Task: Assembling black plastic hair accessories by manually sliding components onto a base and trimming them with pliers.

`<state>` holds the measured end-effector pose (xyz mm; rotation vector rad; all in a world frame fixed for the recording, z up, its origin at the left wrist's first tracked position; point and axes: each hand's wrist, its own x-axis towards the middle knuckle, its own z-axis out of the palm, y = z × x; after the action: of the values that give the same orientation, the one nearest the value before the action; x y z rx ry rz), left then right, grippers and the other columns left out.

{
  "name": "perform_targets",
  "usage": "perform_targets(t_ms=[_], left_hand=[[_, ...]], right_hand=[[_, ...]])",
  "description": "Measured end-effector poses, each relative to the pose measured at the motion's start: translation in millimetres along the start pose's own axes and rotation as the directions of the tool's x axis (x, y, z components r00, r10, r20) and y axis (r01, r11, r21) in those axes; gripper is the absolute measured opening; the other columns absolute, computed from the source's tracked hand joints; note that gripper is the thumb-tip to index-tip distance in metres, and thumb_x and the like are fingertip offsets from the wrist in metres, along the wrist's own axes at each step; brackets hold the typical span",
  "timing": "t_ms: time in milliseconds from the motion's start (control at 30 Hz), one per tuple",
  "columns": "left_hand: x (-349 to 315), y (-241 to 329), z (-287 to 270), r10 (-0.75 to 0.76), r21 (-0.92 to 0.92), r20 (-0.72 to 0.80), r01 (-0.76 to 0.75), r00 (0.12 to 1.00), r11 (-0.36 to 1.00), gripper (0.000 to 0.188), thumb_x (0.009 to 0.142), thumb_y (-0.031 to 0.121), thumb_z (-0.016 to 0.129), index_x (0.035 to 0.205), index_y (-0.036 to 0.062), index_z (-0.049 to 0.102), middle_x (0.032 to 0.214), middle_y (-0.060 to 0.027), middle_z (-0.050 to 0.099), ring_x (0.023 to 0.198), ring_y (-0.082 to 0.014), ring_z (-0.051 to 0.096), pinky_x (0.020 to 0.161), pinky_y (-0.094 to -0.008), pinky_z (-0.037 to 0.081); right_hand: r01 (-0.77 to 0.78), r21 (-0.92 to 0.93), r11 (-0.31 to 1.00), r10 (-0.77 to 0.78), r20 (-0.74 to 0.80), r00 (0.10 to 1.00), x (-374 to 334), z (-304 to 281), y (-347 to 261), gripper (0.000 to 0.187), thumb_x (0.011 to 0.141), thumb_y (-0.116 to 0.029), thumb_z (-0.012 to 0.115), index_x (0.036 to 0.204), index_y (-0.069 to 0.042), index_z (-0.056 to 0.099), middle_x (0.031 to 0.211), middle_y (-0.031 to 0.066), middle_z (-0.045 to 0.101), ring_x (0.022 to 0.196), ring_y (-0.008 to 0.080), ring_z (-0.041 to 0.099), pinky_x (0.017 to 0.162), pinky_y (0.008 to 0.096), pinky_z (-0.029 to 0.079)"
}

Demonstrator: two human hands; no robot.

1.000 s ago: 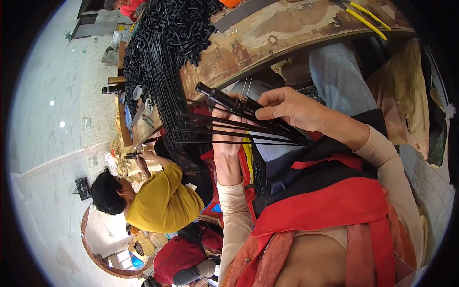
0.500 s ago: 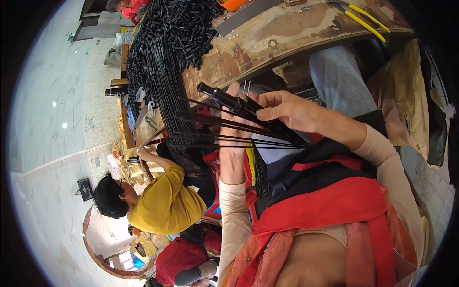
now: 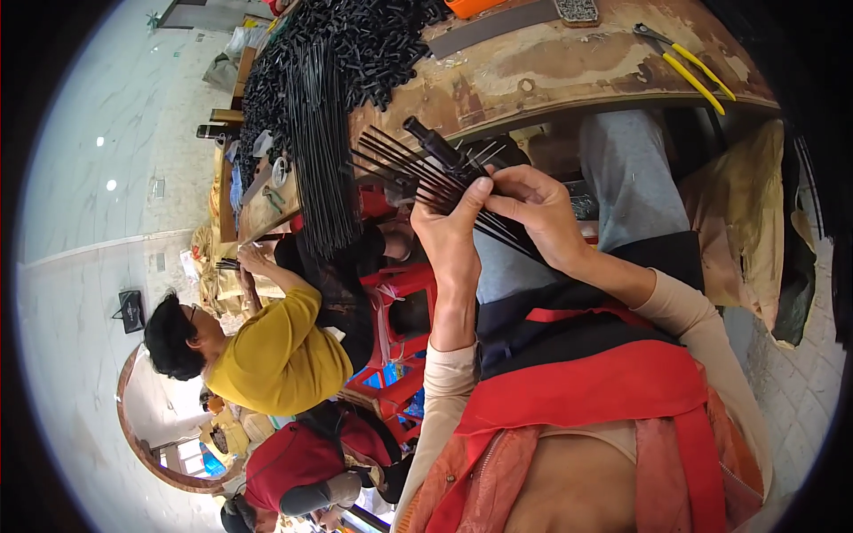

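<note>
Over my lap I hold a black plastic tube (image 3: 433, 142) with thin black rods (image 3: 391, 160) fanned out around it, like umbrella ribs on a runner. My left hand (image 3: 450, 244) is closed around the rods from below, its thumb pressed near the tube's lower end. Close beside it, my right hand (image 3: 546, 218) pinches the rods where they meet the tube. Its thumb and forefinger almost touch the left thumb. The exact spot between the fingertips is hidden. Rod ends trail down past my right palm.
A worn wooden table (image 3: 551, 67) bears a heap of short black tubes (image 3: 364, 53) and long black rods (image 3: 320, 160) overhanging its edge. Yellow-handled pliers (image 3: 693, 75) and a grey strip (image 3: 493, 28) lie there too. Red stools (image 3: 404, 293) and a person in yellow (image 3: 275, 355) are at left.
My left hand has come round to the near side of the rods, its thumb now showing. The fan of rods is gathered closer and tilted upward. The view has shifted slightly.
</note>
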<state>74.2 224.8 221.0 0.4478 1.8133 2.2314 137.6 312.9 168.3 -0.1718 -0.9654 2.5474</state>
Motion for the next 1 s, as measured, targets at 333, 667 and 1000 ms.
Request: perform_targets(t_ms=[333, 667, 1000], left_hand=[[7, 8, 2, 0.080, 0.085, 0.082, -0.087, 0.993, 0.993, 0.019, 0.085, 0.001, 0.070, 0.102, -0.0038, 0.064, 0.097, -0.0130, 0.071, 0.087, -0.0154, 0.066, 0.080, -0.0274, 0.053], [-2, 8, 15, 0.118, 0.472, 0.072, -0.138, 0.990, 0.871, 0.022, 0.088, 0.004, 0.067, 0.107, -0.0051, 0.061, 0.100, -0.0096, 0.069, 0.092, -0.0117, 0.062, 0.082, -0.0262, 0.049], [3, -8, 11, -0.001, 0.062, -0.004, 0.001, 1.000, 0.998, 0.016, 0.086, 0.006, 0.071, 0.098, -0.0032, 0.066, 0.095, -0.0114, 0.071, 0.085, -0.0143, 0.066, 0.082, -0.0269, 0.051]], right_hand=[[-0.303, 0.199, 0.932, 0.263, 0.206, 0.942, 28, -23, -7, 0.015, 0.084, 0.000, 0.068, 0.098, -0.004, 0.068, 0.098, 0.0006, 0.067, 0.097, 0.0101, 0.060, 0.091, 0.0247, 0.045], [-0.181, 0.209, 0.961, 0.165, 0.091, 0.982, 20, -21, 9, 0.011, 0.087, 0.000, 0.066, 0.097, -0.004, 0.065, 0.095, 0.0037, 0.066, 0.092, 0.0106, 0.061, 0.088, 0.0256, 0.046], [-0.204, 0.218, 0.954, 0.188, 0.092, 0.978, 16, -27, 8, 0.013, 0.088, -0.002, 0.065, 0.100, -0.004, 0.067, 0.098, 0.0041, 0.067, 0.097, 0.0119, 0.060, 0.091, 0.0268, 0.045]])
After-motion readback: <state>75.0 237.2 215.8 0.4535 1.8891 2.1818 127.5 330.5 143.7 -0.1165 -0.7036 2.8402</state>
